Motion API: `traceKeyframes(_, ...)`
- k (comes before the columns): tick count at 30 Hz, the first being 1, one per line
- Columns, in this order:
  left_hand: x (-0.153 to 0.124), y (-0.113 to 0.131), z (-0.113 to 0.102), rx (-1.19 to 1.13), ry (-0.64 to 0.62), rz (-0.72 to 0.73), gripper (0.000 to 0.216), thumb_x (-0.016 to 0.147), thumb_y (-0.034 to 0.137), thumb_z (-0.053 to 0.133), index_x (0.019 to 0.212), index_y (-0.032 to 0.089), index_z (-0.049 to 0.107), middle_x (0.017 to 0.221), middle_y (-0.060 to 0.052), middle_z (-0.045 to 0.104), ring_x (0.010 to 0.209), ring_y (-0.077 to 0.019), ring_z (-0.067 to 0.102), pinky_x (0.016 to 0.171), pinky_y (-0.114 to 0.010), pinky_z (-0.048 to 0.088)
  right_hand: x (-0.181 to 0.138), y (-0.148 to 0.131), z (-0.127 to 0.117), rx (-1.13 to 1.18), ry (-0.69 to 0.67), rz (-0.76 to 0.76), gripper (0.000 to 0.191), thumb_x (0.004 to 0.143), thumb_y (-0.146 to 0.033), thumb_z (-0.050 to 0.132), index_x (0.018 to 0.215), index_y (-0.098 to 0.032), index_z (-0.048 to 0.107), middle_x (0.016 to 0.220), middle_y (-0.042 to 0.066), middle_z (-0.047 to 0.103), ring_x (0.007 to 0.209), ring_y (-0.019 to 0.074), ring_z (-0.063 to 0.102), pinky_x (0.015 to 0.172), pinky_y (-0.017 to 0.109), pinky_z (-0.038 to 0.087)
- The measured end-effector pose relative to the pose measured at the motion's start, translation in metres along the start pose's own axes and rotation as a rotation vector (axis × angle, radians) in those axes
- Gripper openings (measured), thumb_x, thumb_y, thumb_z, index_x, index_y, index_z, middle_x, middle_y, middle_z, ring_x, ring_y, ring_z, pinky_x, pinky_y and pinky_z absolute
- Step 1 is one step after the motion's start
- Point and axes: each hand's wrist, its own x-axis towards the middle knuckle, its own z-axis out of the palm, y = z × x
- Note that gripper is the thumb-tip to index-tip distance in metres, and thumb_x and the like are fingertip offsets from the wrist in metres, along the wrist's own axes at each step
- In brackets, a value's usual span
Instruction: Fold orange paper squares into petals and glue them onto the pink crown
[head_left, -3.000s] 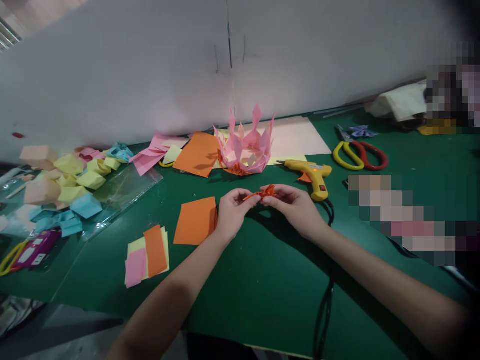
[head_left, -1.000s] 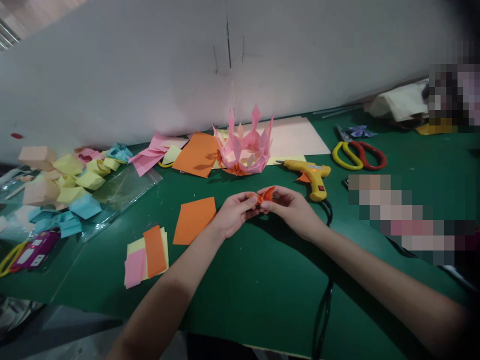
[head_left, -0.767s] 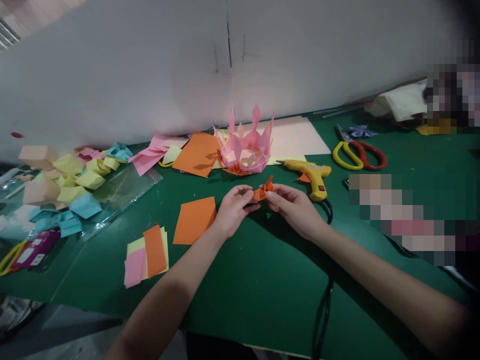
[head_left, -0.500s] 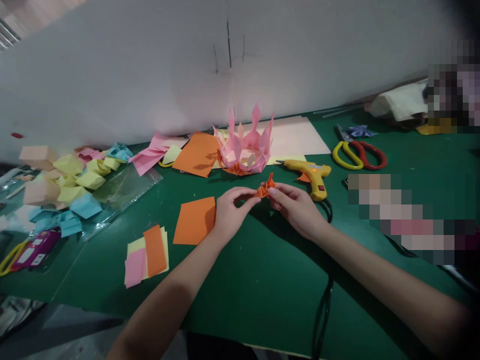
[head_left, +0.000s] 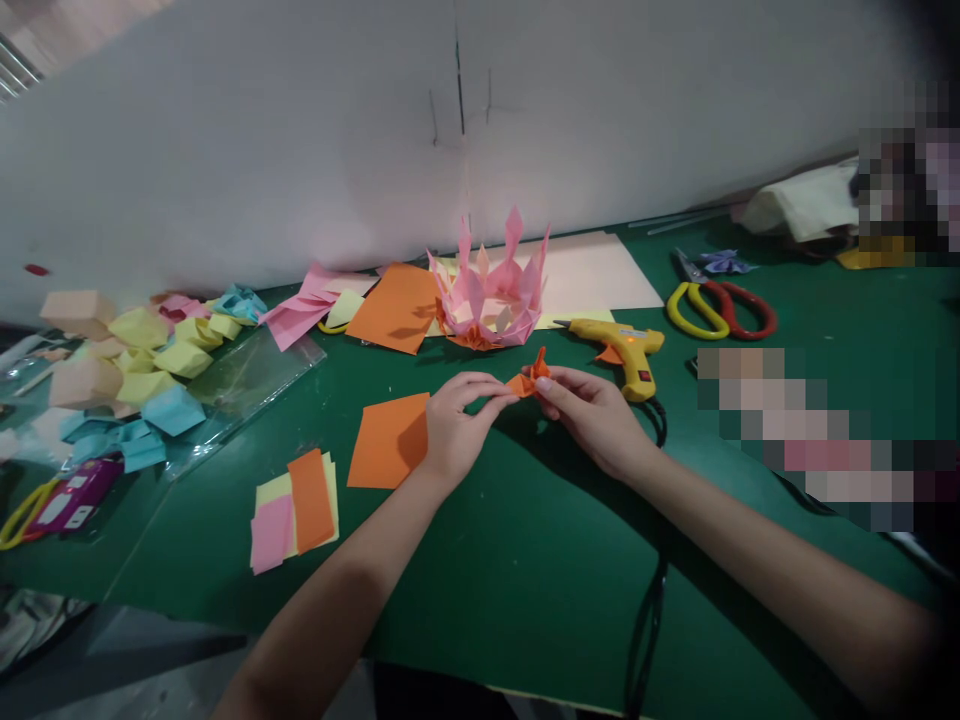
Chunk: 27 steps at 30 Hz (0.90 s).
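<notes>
Between both hands, just above the green table (head_left: 525,560), is a small folded orange paper piece (head_left: 529,380). My left hand (head_left: 461,420) pinches its left corner between thumb and fingertips. On its right side my right hand (head_left: 596,410) is closed, thumb in front and fingers behind. Part of the folding is hidden by the fingers. A pink paper crown (head_left: 491,295) stands behind, with an orange folded flower (head_left: 480,338) at its base. An orange paper square (head_left: 386,445) lies partly under my left hand.
A yellow glue gun (head_left: 622,345) with a black cord lies right of the crown. Scissors (head_left: 712,305) are farther right. Small paper sheets (head_left: 311,500) lie at left; folded papers (head_left: 135,370) pile up on the far left. A white wall (head_left: 300,150) stands behind.
My left hand has shifted very slightly left along the orange piece's corner. The grip of both hands and everything else look nearly the same.
</notes>
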Motion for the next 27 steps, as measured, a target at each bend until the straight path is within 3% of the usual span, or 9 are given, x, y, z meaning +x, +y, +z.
traceKeyframes(9,0.0008,-0.0030,-0.0004,-0.037,-0.070,0.039,0.006,0.073,0.023,0.072,0.078,0.027,0.073,0.088,-0.002,0.070,0.083,-0.0173,0.065,0.081,-0.035,0.051,-0.0007,-0.0059,0.0012,0.099,-0.006,0.051,0.026,0.068,-0.045,0.073,0.079,-0.022,0.070,0.061,-0.003,0.051,0.053,0.0083,0.038,0.051,0.024,0.035)
traceKeyframes(15,0.0017,-0.0031,0.0001,-0.022,-0.058,0.006,0.006,0.073,0.019,0.071,0.070,0.025,0.072,0.078,-0.002,0.067,0.076,-0.0156,0.063,0.077,-0.033,0.050,-0.0006,-0.0057,0.0007,0.108,-0.016,0.058,0.024,0.069,-0.044,0.073,0.077,-0.022,0.069,0.063,-0.003,0.050,0.053,0.0083,0.037,0.052,0.024,0.034)
traceKeyframes(21,0.0038,-0.0050,0.0008,-0.088,-0.125,-0.094,0.005,0.073,0.019,0.070,0.069,0.022,0.069,0.085,-0.003,0.069,0.083,-0.0163,0.064,0.083,-0.034,0.049,0.0004,-0.0040,0.0004,0.118,0.011,0.058,0.024,0.067,-0.043,0.075,0.077,-0.021,0.070,0.063,-0.003,0.052,0.052,0.0078,0.037,0.050,0.024,0.033)
traceKeyframes(27,0.0029,-0.0059,0.0026,-0.121,-0.113,-0.125,0.009,0.071,0.019,0.071,0.063,0.019,0.066,0.078,-0.003,0.067,0.075,-0.0149,0.063,0.076,-0.032,0.050,-0.0001,-0.0047,0.0007,0.110,0.024,0.043,0.023,0.067,-0.042,0.075,0.077,-0.022,0.070,0.062,-0.003,0.051,0.053,0.0075,0.038,0.050,0.023,0.035)
